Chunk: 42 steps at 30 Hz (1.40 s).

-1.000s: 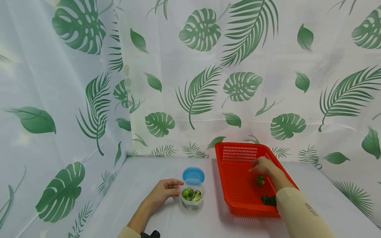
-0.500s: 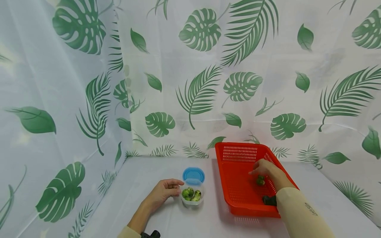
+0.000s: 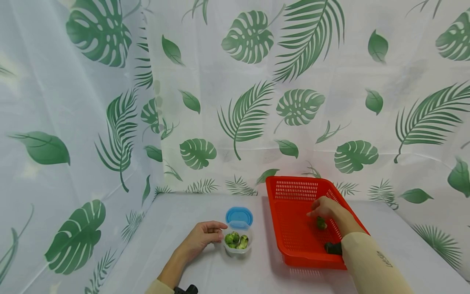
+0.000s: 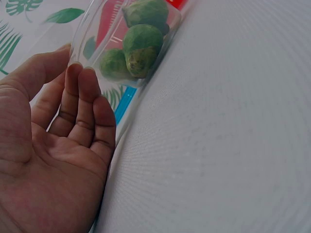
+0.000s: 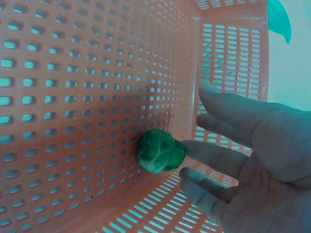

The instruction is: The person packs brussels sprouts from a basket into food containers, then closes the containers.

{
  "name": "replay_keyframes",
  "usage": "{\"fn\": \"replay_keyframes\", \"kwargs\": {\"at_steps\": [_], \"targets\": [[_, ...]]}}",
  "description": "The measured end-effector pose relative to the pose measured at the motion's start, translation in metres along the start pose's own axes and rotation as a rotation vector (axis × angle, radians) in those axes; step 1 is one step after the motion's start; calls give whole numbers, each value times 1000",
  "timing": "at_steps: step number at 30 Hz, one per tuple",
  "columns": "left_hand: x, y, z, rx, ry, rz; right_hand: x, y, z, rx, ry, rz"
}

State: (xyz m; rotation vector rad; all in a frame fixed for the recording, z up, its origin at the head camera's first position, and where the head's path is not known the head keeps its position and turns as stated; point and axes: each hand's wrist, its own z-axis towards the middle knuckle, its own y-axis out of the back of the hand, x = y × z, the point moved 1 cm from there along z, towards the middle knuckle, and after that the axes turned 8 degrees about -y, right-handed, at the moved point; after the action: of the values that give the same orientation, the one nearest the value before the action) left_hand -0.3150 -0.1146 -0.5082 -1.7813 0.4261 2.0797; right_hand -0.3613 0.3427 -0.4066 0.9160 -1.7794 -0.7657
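My left hand (image 3: 201,237) is beside a small clear plastic container (image 3: 236,250), its fingertips touching the side wall. Several Brussels sprouts (image 4: 142,46) lie inside that container. Over in the red basket (image 3: 290,259), my right hand (image 3: 329,209) reaches down with loosely bent, spread fingers. A Brussels sprout (image 5: 154,151) lies on the basket floor, with a darker green one (image 5: 179,155) seemingly against it. One fingertip of the right hand reaches the darker one, but no finger closes round either. In the head view the right hand partly covers them.
A blue lid (image 3: 239,215) lies on the white table (image 3: 216,273) just behind the clear container. The basket's perforated walls rise around the right hand. A leaf-patterned curtain (image 3: 257,122) stands behind and to the left.
The right hand has shifted very slightly over the sprouts in the basket, and less of them shows in the head view. My left hand stays at the container.
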Motion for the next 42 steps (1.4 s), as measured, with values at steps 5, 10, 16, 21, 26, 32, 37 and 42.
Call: {"fn": "replay_keyframes", "kwargs": {"at_steps": [5, 10, 16, 21, 26, 32, 37, 42], "targets": [[1, 0, 0, 1, 3, -10, 1, 0, -1, 10, 10, -16], [1, 0, 0, -1, 3, -7, 2, 0, -3, -7, 28, -37], [1, 0, 0, -4, 5, -8, 2, 1, -3, -25, 51, -41], [1, 0, 0, -3, 6, -11, -1, 1, 0, -26, 53, -12], [1, 0, 0, -3, 3, -7, -3, -1, 3, -17, 78, 21], [1, 0, 0, -1, -2, -3, -4, -2, 2, -6, 85, 30], [1, 1, 1, 4, -9, -16, -6, -3, 1, -10, 87, 29], [1, 1, 1, 5, -7, -21, -7, -4, 1, 0, 94, 33]]}}
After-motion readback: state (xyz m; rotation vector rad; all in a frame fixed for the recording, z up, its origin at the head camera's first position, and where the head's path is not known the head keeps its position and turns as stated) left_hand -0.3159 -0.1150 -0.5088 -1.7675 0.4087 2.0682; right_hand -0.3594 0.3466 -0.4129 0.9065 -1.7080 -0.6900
